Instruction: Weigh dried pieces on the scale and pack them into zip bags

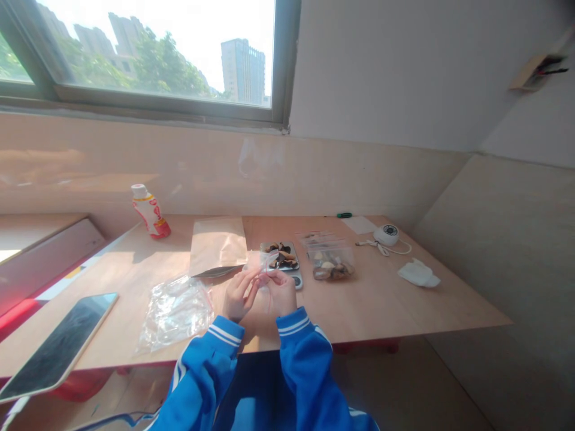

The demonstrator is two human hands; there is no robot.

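A small clear plastic bag, apparently zip-top, is pinched up slightly crumpled above the middle of the desk, toward its front edge

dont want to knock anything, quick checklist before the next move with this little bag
1. Left hand and right hand both on the small clear plastic bag: ok
2. Seal of that bag closed: cannot tell, too small to see
3. Dark pieces lying within the dark tray: ok
4. Clear bag of pieces apart from the hands: ok
5. Drink bottle upright, away from the hands: ok
6. Tablet lying flat, away from the hands: ok
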